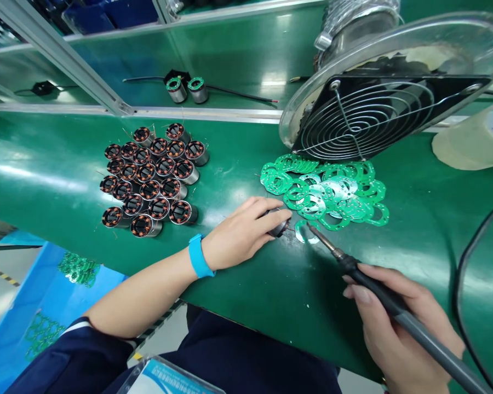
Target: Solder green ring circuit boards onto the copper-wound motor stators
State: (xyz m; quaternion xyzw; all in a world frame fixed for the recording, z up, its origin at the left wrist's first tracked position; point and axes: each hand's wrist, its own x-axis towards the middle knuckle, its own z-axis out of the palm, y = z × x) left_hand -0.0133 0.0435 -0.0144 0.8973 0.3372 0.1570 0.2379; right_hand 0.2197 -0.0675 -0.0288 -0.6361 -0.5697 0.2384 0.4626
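Observation:
My left hand (246,230), with a blue band at the wrist, is closed around a motor stator (280,221) that lies tilted on the green bench. Its wound end points right, and my fingers cover much of its body. My right hand (406,323) grips a soldering iron (365,279) by its dark handle. The iron's tip is over or at a ring-shaped circuit board (306,232) just right of the stator; whether it touches I cannot tell. Beyond it spreads a heap of green ring boards (332,191).
Many copper-wound stators (150,189) stand grouped at left. A fume extractor fan (357,120) overhangs the boards. Two stators with green boards (187,90) sit on the back ledge near dark cables. The iron's cord (464,262) loops at right. A blue bin (61,295) holds more boards.

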